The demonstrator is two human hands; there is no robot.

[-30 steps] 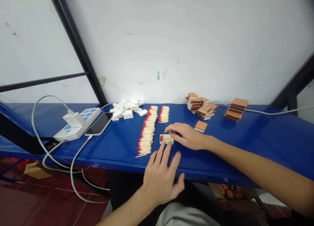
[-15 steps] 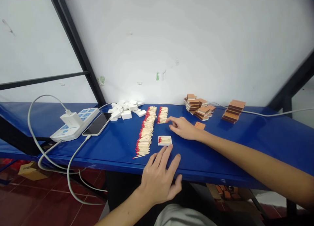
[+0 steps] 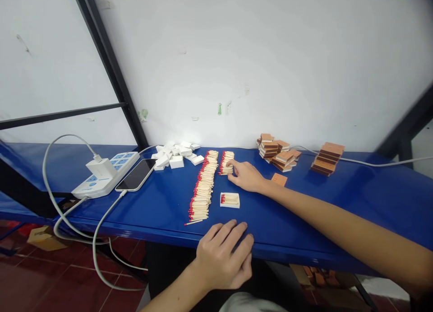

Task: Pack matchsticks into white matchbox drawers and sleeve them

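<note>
My right hand [image 3: 247, 175] is at the right side of a small pile of red-headed matches [image 3: 225, 162]. Its index fingertip touches the matches, with the thumb a little apart below. Closer to me lies a white matchbox tray [image 3: 230, 200] with several matches in it. My left hand [image 3: 225, 255] rests at the table's front edge, empty, its fingers loosely bent and apart from the tray. A long row of matches [image 3: 203, 185] runs to the left of the tray.
Empty-looking white trays [image 3: 176, 155] are heaped at the back left. Orange-brown matchbox sleeves [image 3: 327, 158] stand stacked at the right, near a pile of matchboxes [image 3: 278, 151] and a flat orange piece [image 3: 279, 179]. A phone [image 3: 137, 174] and power strip [image 3: 104, 176] with cables occupy the left.
My left hand has drawn back from the tray toward the table edge, its fingers more bent. My right index finger has moved left onto the small match pile. The view has shifted slightly.
</note>
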